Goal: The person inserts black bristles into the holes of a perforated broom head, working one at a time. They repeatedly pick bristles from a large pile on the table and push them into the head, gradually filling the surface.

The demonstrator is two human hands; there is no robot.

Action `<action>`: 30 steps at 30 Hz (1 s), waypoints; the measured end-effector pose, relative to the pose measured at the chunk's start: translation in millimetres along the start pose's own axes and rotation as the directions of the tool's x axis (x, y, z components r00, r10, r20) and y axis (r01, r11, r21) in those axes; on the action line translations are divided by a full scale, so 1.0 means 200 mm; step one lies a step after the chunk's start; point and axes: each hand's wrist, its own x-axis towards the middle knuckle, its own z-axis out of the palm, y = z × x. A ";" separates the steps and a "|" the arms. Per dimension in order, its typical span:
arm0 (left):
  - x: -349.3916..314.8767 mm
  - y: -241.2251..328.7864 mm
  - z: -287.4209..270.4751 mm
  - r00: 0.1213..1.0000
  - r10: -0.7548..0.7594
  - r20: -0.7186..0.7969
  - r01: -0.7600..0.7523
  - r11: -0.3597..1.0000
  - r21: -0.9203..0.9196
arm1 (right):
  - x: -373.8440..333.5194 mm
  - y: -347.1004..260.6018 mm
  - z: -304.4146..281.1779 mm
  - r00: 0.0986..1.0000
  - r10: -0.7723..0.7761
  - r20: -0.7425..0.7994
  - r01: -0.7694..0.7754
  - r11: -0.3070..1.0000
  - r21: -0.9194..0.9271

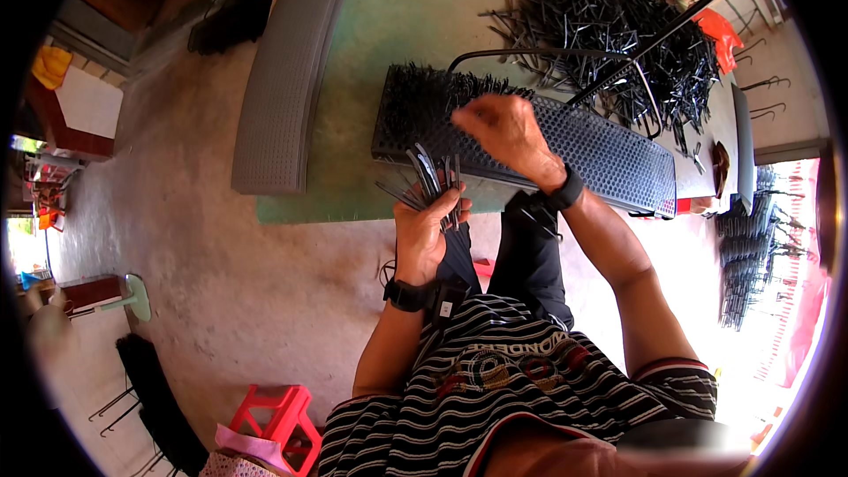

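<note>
A bundle of thin black strips [427,170] fans out of my left hand [426,228], whose fingers are wrapped round it just in front of the table edge. My right hand [512,131] is over a long dark panel [609,152] full of round holes. Its fingers are drawn together and slightly blurred; whatever is between them cannot be made out. Many black strips [424,97] stand upright in the panel's left part, close to the right fingertips. The holes on its right part show bare.
A big heap of loose black strips [609,44] lies on the green table [353,155] behind the panel. A bent metal frame [548,52] arches over the panel. Grey perforated sheets [287,88] are stacked on the left. A red stool [281,420] stands on the floor.
</note>
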 end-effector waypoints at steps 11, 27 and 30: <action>0.01 -0.03 0.02 0.999 0.000 -0.035 0.001 0.999 0.036 | 0.02 -0.01 -0.07 0.930 0.011 -0.366 0.112 0.943 0.314; -0.01 -0.01 0.04 0.994 -0.004 -0.105 0.005 1.000 0.012 | 0.10 0.14 0.03 0.898 -0.348 -0.270 0.301 0.932 -0.200; -0.01 -0.01 0.04 0.995 -0.010 -0.103 0.012 1.000 0.020 | 0.07 0.06 0.01 0.873 -0.361 -0.329 0.290 0.925 -0.246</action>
